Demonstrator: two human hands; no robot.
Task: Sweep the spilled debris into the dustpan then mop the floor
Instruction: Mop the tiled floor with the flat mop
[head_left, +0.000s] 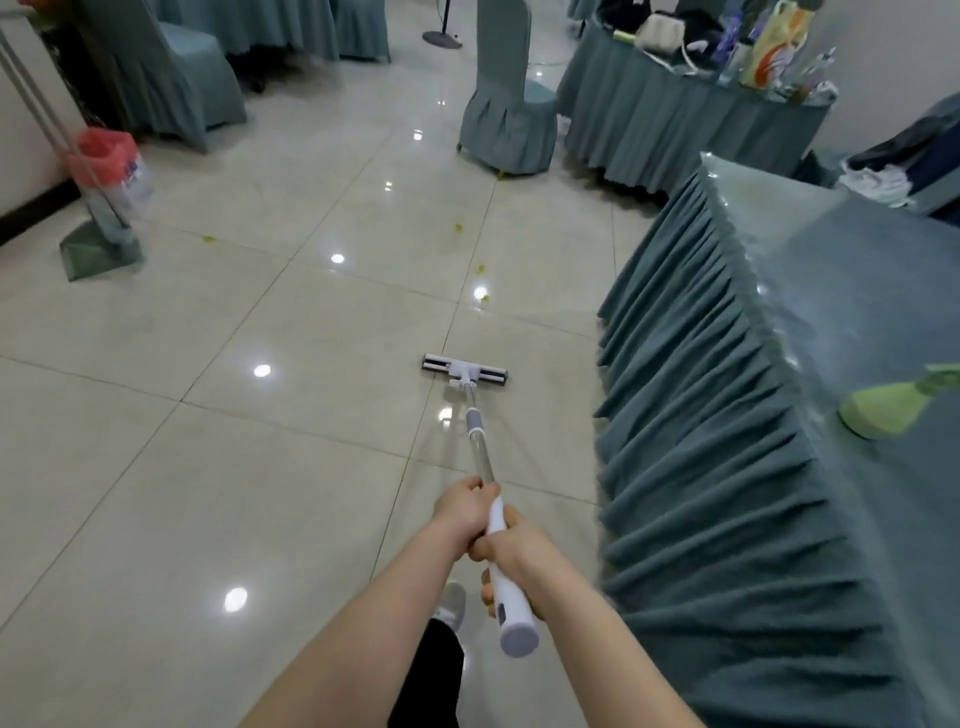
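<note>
I hold a white flat mop with both hands. My left hand (464, 512) grips the handle higher up the shaft, and my right hand (514, 558) grips the white end grip just behind it. The mop head (464, 369) lies flat on the glossy tiled floor (208, 467) in front of me. Small yellow-green bits of debris (480, 269) lie on the tiles beyond the mop head, with more debris (209, 239) off to the left. A green dustpan (98, 254) with a broom standing in it rests by the left wall.
A table with a teal pleated skirt (727, 415) runs along my right, with a green spray bottle (883, 408) on top. A covered chair (506, 114) and another skirted table (675, 119) stand ahead. A bin with a red bag (111, 161) sits at left.
</note>
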